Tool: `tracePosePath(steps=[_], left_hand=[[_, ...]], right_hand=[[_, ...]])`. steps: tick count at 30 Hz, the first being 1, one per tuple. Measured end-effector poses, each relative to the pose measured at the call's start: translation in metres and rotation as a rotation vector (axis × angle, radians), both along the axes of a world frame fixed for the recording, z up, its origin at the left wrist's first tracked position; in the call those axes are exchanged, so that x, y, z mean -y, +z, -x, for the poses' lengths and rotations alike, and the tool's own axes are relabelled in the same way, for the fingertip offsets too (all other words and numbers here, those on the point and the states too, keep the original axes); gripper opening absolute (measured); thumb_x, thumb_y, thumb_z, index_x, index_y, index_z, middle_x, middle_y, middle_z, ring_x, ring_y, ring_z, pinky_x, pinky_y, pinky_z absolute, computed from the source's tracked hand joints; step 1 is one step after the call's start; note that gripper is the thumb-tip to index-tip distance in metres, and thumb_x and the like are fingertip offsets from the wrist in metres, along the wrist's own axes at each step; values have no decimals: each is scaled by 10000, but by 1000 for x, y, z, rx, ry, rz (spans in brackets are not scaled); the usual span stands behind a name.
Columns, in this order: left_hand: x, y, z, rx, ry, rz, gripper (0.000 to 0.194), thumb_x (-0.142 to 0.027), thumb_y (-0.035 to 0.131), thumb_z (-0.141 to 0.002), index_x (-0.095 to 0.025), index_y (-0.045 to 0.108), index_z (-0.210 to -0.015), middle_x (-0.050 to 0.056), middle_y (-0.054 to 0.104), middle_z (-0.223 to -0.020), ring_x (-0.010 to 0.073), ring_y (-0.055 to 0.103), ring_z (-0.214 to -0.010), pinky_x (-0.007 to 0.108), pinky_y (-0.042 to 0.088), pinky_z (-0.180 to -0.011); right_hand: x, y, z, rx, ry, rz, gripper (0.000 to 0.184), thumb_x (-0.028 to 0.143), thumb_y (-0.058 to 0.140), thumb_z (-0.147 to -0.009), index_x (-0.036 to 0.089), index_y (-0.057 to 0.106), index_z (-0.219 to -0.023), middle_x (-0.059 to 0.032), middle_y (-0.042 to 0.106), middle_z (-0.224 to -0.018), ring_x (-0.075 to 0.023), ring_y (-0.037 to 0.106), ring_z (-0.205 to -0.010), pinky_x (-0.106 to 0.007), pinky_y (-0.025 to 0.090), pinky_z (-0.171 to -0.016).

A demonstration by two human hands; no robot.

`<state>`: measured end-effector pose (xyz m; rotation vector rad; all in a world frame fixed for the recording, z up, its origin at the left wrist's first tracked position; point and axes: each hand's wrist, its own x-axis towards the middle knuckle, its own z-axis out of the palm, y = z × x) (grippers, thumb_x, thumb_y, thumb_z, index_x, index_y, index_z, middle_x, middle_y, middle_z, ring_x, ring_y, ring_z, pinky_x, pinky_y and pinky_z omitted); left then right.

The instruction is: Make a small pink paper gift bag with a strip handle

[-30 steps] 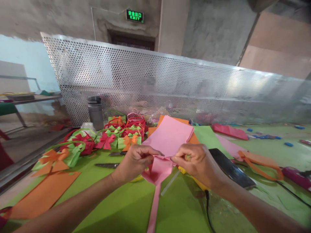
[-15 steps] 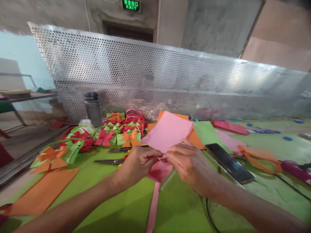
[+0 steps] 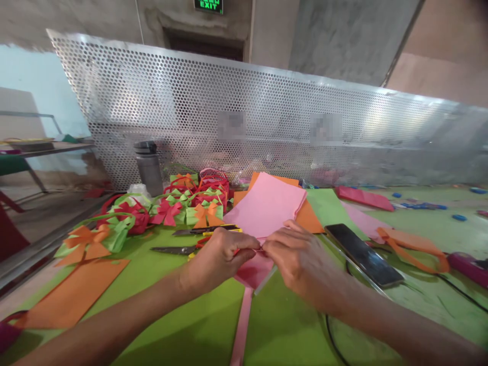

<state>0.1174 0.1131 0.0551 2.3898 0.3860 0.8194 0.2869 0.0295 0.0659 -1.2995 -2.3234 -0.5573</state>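
Observation:
My left hand (image 3: 224,256) and my right hand (image 3: 295,254) meet at the middle of the table, fingertips pinched close together on a small folded pink piece (image 3: 254,272), paper or felt. Its upper edge is hidden by my fingers. From its lower corner a narrow pink strip (image 3: 241,325) runs down toward the front edge. A stack of pink sheets (image 3: 269,201) lies just beyond my hands. Left of my left hand are scissors (image 3: 175,249) with their blades pointing left, and a yellow-and-black cutter (image 3: 206,230).
Small green and red bags with bows (image 3: 168,211) crowd the back left beside a grey bottle (image 3: 149,170). An orange sheet (image 3: 74,295) lies at the left. Right of my right hand are a phone (image 3: 362,254), an orange strap piece (image 3: 415,246) and a black cable (image 3: 331,340). A perforated metal panel (image 3: 190,96) stands behind.
The camera view has shifted slightly. My hands stay pinched on the pink piece in nearly the same place, with only small finger movement.

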Motion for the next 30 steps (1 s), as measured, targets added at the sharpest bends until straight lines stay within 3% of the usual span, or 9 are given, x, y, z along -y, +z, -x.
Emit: tracePosePath(steps=[4,7,9,12,19,23,26,30], left_hand=[[2,2,0,20,7,-19,239,-100,453,-799,-141,677,-725,29,662,-696,125,595,-658,204,454,-631],[3,5,0,18,12,-50,250,-89,438,-796,-138,677,-744,31,658,-699,120,587,-651,202,449,-625],[4,5,0,13,15,-82,248,-88,438,-799,-140,679,-777,30,658,-702,121,590,-655,202,452,-628],[3,4,0,2,29,-156,240,-95,441,-818,-146,675,-802,28,653,-684,123,599,-655,201,461,-625],[3,2,1,9,116,-598,219,-167,466,-860,-166,655,-750,57,660,-778,147,618,-770,246,494,-696],[8,5,2,-31,194,-771,222,-162,467,-860,-168,638,-718,62,656,-837,159,595,-819,265,494,-690],[9,6,1,-60,219,-806,246,-169,470,-858,-162,625,-667,43,634,-723,164,569,-765,259,466,-637],[7,6,0,-69,157,-751,291,-137,440,-857,-137,586,-605,27,591,-622,139,505,-625,260,426,-586]], right_hand=[[2,-2,-1,-30,9,36,194,19,454,-782,147,591,-736,-28,594,-685,-158,497,-682,-301,327,-674],[1,-3,-1,-77,14,53,137,142,505,-846,149,598,-745,-32,616,-706,-162,528,-704,-307,349,-689],[-1,-3,-1,-118,19,35,176,213,512,-869,144,603,-735,-39,624,-699,-162,544,-706,-309,359,-693],[-4,-5,0,-122,34,-19,223,183,474,-887,142,592,-703,-40,618,-670,-153,542,-674,-301,353,-671],[-7,-12,-2,-27,36,-91,264,126,440,-873,163,546,-634,-7,570,-601,-133,472,-583,-300,314,-653],[-6,-11,-2,-6,38,-83,297,92,379,-872,170,550,-641,-9,584,-603,-135,468,-569,-315,311,-686],[-5,-10,0,0,29,-66,300,54,352,-848,174,538,-645,-6,588,-604,-134,469,-568,-318,314,-708],[-4,-8,0,-6,19,-68,295,5,323,-806,172,508,-649,-10,566,-621,-134,446,-569,-327,318,-735]])
